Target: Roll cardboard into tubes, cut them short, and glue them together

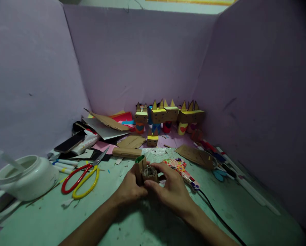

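In front of me, my left hand (129, 187) is closed around a small folded cardboard box (140, 166) with a green inside. My right hand (172, 189) grips a short cardboard roll (150, 173) between thumb and fingers, its top end showing crumpled grey-brown layers. Box and roll are held side by side; I cannot tell if they are joined. Just beyond my right hand lies a flower-patterned glue gun (180, 166) with a black cord (214, 211). Scissors (82, 182) with one red and one yellow handle rest to the left.
A white pot (31, 179) stands at far left, near markers (64, 165) and a phone (69, 141). Cardboard sheets (108, 120) pile behind. Several cardboard figures with pointed ears (159, 115) line the back. Pens (227, 171) lie along the right wall. Purple walls enclose three sides.
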### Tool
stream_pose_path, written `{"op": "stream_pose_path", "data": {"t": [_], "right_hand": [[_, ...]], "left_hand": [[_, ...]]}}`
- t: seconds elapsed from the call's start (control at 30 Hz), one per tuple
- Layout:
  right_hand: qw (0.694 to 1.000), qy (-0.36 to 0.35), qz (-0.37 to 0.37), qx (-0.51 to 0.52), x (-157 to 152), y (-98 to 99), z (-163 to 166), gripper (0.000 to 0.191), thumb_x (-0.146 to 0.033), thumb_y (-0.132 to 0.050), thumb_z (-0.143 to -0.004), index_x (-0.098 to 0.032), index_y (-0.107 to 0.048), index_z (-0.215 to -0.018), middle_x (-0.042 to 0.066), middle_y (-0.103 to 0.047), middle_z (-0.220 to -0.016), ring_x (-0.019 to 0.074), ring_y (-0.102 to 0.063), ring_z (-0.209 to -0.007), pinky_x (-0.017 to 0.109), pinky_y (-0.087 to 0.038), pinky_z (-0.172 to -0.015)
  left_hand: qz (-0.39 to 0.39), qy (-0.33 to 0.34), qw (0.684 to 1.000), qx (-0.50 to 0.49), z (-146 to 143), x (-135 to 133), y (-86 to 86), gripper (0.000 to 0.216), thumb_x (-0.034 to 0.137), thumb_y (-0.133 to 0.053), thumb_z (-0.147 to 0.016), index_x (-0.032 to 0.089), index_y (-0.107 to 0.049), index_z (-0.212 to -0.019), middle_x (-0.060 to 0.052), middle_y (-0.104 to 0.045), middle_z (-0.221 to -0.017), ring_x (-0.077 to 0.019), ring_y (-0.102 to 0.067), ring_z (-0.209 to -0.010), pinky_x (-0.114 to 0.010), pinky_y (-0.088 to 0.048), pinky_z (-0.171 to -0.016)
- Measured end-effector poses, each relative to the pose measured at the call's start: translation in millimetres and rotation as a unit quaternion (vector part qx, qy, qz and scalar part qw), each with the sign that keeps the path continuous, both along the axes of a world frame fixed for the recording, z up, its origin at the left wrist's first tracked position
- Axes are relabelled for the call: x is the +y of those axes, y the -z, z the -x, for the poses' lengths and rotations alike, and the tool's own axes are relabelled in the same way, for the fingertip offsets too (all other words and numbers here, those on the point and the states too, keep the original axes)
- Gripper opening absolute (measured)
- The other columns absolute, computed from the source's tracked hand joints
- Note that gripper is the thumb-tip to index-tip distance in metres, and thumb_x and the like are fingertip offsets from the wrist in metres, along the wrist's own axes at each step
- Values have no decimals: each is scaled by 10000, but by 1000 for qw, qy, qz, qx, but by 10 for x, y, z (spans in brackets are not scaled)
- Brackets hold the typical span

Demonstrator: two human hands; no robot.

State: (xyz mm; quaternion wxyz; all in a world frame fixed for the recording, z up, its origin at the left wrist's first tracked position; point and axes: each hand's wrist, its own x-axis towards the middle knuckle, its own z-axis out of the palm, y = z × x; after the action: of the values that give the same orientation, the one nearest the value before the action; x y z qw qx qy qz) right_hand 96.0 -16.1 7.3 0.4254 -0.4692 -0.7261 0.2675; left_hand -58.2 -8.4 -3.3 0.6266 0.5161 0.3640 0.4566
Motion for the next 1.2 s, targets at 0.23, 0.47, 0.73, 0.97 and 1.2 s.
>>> {"op": "stream_pose_path", "data": {"t": [0.23, 0.47, 0.73, 0.97, 1.2], "right_hand": [[999, 41, 26, 2, 500, -118, -341, 324, -229, -586, -711, -190, -655, -1025, 38, -719, -930, 210, -665, -840, 333, -516, -759], [992, 112, 23, -49, 1228, 21, -500, 330, -158, -616, -660, -151, -664, -986, 78, -714, -908, 240, -644, -864, 349, -478, -795], [990, 127, 47, -27, 1201, 111, -522, 369, -119, -647, -622, -132, -657, -991, 116, -696, -955, 270, -630, -919, 413, -454, -854], [992, 62, 63, 93, 912, -60, -469, 353, -251, -633, -693, -140, -639, -1028, 76, -709, -939, 217, -662, -856, 347, -525, -758], [991, -22, 108, 79, 171, 24, -324, 408, -251, -714, -630, -180, -680, -1031, 80, -726, -969, 248, -666, -873, 410, -519, -798]], "left_hand": [[40, -3, 995, -87, 84, 47, 65, 525, 321, -799, -608, 176, -555, -1049, -80, -665, -987, -268, -599, -987, -404, -389, -915], [105, 5, 984, -143, 80, 13, 46, 375, 298, -779, -648, 156, -576, -931, -65, -669, -870, -236, -647, -892, -382, -428, -894], [97, -23, 988, -117, 63, 28, 78, 514, 312, -813, -597, 150, -578, -1025, -76, -680, -896, -197, -630, -815, -287, -460, -716], [100, -90, 987, -83, 76, 69, 80, 542, 275, -801, -585, 147, -566, -1056, -78, -684, -937, -213, -636, -837, -314, -463, -763], [87, -58, 994, -43, 41, 55, 34, 511, 219, -784, -564, 128, -595, -1029, -87, -692, -949, -259, -622, -914, -361, -447, -829]]}}
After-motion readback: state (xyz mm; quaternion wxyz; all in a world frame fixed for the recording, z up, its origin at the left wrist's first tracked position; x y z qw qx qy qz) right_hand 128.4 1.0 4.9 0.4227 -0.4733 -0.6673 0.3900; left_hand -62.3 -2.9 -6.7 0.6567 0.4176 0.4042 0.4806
